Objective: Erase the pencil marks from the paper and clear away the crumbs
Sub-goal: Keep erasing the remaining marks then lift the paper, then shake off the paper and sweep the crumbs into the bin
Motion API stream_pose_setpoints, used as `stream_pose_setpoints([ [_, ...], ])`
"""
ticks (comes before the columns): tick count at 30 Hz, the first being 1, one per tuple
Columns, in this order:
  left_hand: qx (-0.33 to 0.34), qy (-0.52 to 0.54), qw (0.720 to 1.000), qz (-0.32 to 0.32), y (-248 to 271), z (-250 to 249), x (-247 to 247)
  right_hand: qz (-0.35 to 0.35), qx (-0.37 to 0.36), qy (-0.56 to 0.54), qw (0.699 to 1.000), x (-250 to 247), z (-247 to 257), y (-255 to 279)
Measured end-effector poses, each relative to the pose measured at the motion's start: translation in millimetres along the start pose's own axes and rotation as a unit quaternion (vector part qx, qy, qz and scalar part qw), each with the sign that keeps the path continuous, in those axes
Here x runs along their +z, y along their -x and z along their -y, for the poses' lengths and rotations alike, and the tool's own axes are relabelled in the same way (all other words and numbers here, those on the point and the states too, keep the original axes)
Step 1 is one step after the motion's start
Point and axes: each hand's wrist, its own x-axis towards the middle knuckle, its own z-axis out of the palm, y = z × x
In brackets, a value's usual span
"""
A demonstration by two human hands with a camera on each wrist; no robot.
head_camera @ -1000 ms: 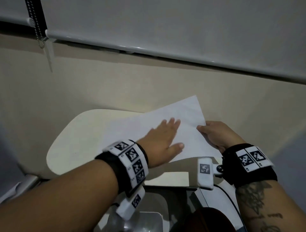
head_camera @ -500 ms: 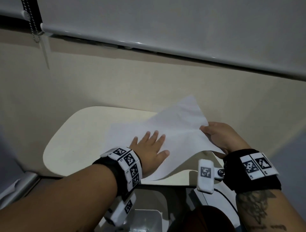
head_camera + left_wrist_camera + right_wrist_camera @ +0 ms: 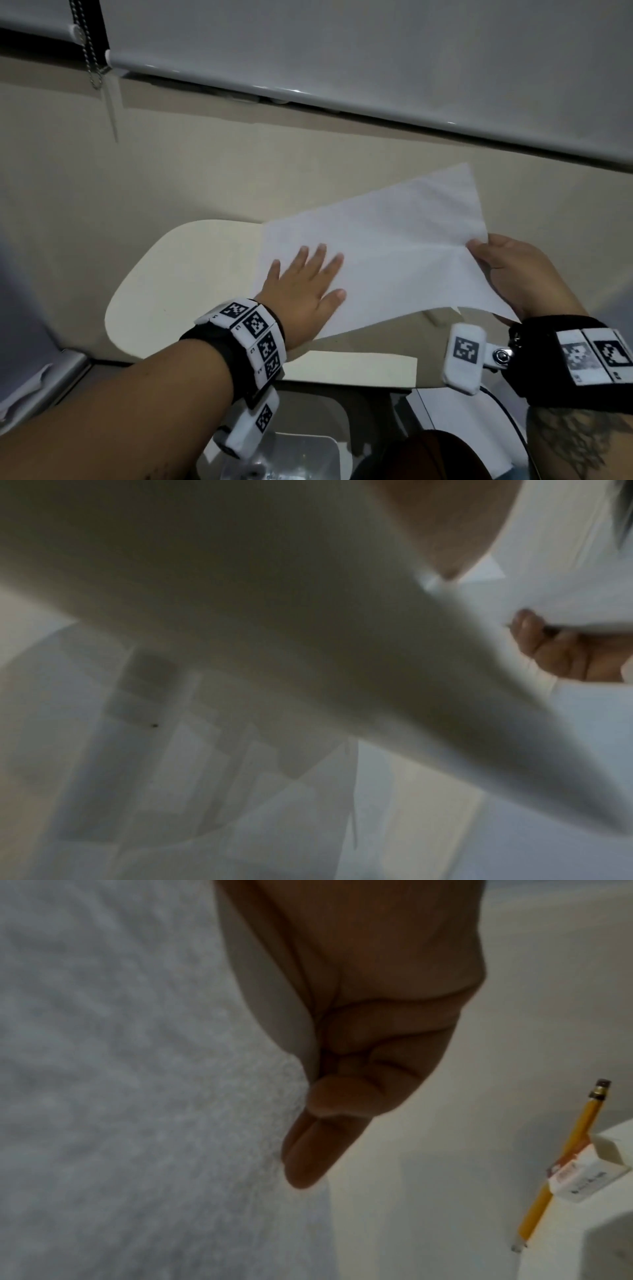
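Note:
A white sheet of paper (image 3: 394, 246) lies partly on the small cream table (image 3: 178, 274), its right side raised off the surface. My left hand (image 3: 305, 284) rests flat on the sheet's lower left part with straight, spread fingers. My right hand (image 3: 513, 274) pinches the paper's right edge between thumb and fingers; the right wrist view shows the right hand (image 3: 342, 1096) against the paper (image 3: 137, 1096). A yellow pencil (image 3: 565, 1164) and a white eraser in an orange-printed sleeve (image 3: 578, 1180) lie together to the right. No marks or crumbs are discernible.
A grey roller blind (image 3: 376, 51) with a bead chain (image 3: 90, 51) hangs over the beige wall behind the table. Below the table's near edge sits a white container (image 3: 294, 455). The left wrist view is blurred, showing mostly the paper's underside.
My right hand has lifted the paper's right side off the table. My left hand has slid leftward across the sheet, staying flat on it.

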Motion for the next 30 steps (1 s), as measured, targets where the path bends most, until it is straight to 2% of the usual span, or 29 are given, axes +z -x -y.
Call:
stream_pose_setpoints([
  [2, -0.073, -0.01, 0.997, 0.034, 2, 9, 9, -0.02, -0.049, 0.03, 0.998, -6, 8, 6],
  [4, -0.171, 0.0, 0.985, -0.003, 4, 18, 10, -0.055, -0.091, 0.034, 0.994, -15, 24, 12],
  [6, -0.207, 0.024, 0.977, -0.048, 4, 19, -2, -0.067, -0.106, 0.021, 0.992, -27, 30, 11],
  [9, -0.175, 0.194, 0.959, -0.11, 0, 8, -27, -0.093, -0.132, -0.047, 0.986, -42, 26, 4],
  [11, -0.152, 0.352, 0.914, -0.133, -1, 0, -42, -0.105, -0.156, -0.106, 0.976, -42, 24, 1],
  [14, -0.18, 0.443, 0.864, -0.155, -8, 3, -57, -0.08, -0.191, -0.14, 0.968, -36, 20, 4],
  [16, -0.185, 0.461, 0.852, -0.168, -10, 10, -63, -0.067, -0.201, -0.131, 0.968, -34, 15, 6],
  [19, -0.153, 0.445, 0.858, -0.207, -10, 18, -60, -0.077, -0.204, 0.016, 0.976, -27, 7, 8],
  [21, -0.142, 0.439, 0.857, -0.23, -7, 19, -59, -0.067, -0.204, 0.045, 0.976, -19, 1, 8],
  [23, -0.144, 0.407, 0.863, -0.261, -4, 20, -60, -0.058, -0.188, 0.026, 0.98, -10, -2, 6],
  [25, -0.138, 0.413, 0.861, -0.263, -1, 20, -63, -0.071, -0.177, -0.005, 0.982, -4, -2, 1],
  [27, -0.13, 0.447, 0.85, -0.247, 1, 19, -67, -0.062, -0.189, 0.029, 0.98, 6, 4, -4],
  [30, -0.134, 0.479, 0.825, -0.269, -5, 22, -78, -0.088, -0.184, -0.006, 0.979, 20, 18, -17],
])
